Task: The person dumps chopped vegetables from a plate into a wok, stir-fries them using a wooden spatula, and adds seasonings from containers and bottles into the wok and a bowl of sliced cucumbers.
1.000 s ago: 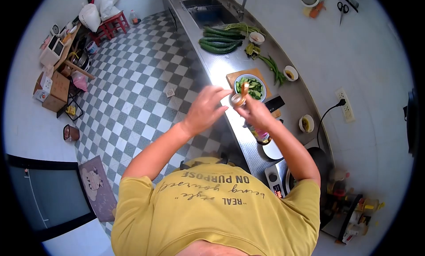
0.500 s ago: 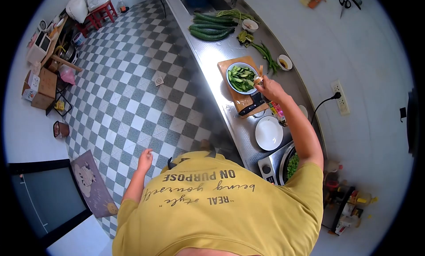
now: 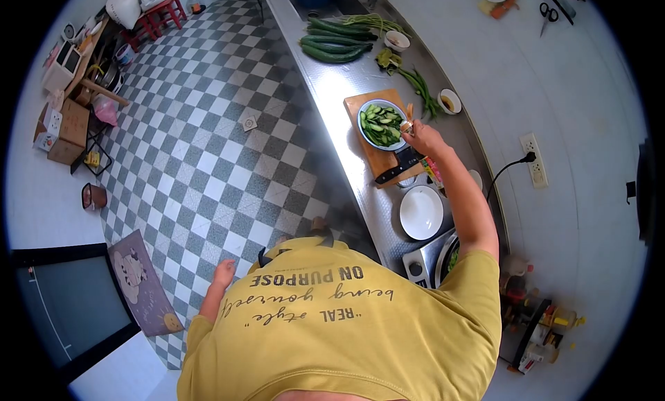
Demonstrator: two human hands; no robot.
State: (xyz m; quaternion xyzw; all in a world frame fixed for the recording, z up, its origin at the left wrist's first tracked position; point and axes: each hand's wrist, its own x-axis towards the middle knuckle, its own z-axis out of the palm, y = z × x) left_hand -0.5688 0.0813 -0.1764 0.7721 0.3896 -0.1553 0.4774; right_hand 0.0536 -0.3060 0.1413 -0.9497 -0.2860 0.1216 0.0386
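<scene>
My right hand (image 3: 426,139) is closed around a small bottle with a flipped-up orange cap (image 3: 407,126), its mouth at the right rim of a bowl. Sliced cucumber (image 3: 381,124) fills this white, blue-rimmed bowl (image 3: 360,126), which rests on a wooden cutting board (image 3: 353,104). Most of the bottle's body is hidden by my hand. A knife with a black handle (image 3: 391,174) lies across the board just below the bowl. Down at my side, away from the counter, my left hand (image 3: 223,271) hangs with loosely parted fingers and holds nothing.
A white plate (image 3: 421,212) and a stove (image 3: 417,266) stand nearer me. Whole cucumbers (image 3: 336,40), green peppers (image 3: 421,90) and small bowls (image 3: 449,101) lie farther along the counter (image 3: 325,89). A black plug (image 3: 530,157) sits in the wall outlet.
My left hand has left the bottle and dropped to my side. My right hand has moved the bottle to the bowl's right edge. The view has shifted, showing the plate and knife more fully.
</scene>
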